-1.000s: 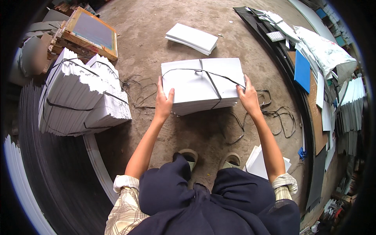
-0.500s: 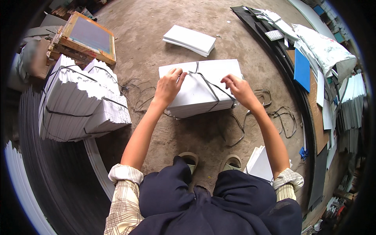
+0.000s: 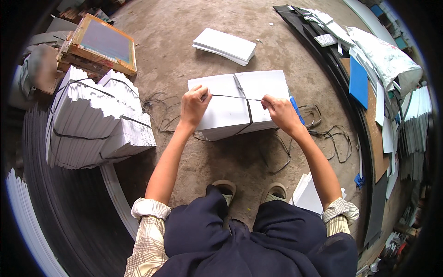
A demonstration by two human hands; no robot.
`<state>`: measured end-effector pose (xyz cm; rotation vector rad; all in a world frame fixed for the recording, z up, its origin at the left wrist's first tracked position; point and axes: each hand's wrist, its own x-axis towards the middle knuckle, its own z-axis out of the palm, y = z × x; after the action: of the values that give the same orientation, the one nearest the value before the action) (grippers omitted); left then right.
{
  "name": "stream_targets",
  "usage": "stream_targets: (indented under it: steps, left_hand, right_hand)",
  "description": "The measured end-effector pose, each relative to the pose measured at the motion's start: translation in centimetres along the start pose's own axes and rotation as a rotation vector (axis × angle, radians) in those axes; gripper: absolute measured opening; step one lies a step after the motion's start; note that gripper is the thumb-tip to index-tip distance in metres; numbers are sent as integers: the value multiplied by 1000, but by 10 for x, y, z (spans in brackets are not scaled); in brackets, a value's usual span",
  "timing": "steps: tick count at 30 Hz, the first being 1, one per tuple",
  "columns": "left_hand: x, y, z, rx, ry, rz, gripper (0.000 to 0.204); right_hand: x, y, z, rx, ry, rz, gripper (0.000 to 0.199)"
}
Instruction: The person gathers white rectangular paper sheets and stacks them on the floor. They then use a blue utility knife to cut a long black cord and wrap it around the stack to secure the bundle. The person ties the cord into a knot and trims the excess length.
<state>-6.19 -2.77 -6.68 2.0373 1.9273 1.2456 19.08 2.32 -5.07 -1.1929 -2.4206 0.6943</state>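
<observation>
A stack of white sheets (image 3: 221, 111) sits on the floor in front of my feet. A dark strap (image 3: 249, 111) runs over its top and down the near side. My left hand (image 3: 194, 106) is closed on one end of the strap at the stack's left edge. My right hand (image 3: 279, 110) pinches the other end above the right part of the stack. Between the two hands the strap is stretched in a nearly straight line across the top. A blue object (image 3: 296, 109), partly hidden by my right hand, lies beside the stack.
Strapped bundles of white sheets (image 3: 83, 120) stand at left, beside a wooden-framed screen (image 3: 108, 41). A smaller white stack (image 3: 224, 45) lies beyond. Loose strap (image 3: 337, 138) coils on the floor at right. Dark boards, a blue panel (image 3: 358, 83) and a white sack (image 3: 387, 57) line the right side.
Both hands have tightened the strap: it crossed slantwise and slack, and now runs taut between them. My left hand has closed into a fist; my right has moved slightly down.
</observation>
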Motion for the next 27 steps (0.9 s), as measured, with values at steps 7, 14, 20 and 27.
stream_targets:
  steps: [7, 14, 20, 27]
  left_hand:
    - [-4, -23, -7, 35, -39, -17, 17]
    - [-30, -59, -38, -143, -149, -115, 31]
    - [-63, -101, -37, -262, -48, -217, 32]
    - [-125, -98, 65, -360, 7, -375, 29]
  right_hand:
    - [12, 14, 5, -281, -19, 99, 18]
    - [5, 59, -36, -231, 110, 263, 30]
    - [1, 105, -18, 97, 98, 423, 24]
    - [-66, 236, 100, 706, 334, 550, 31]
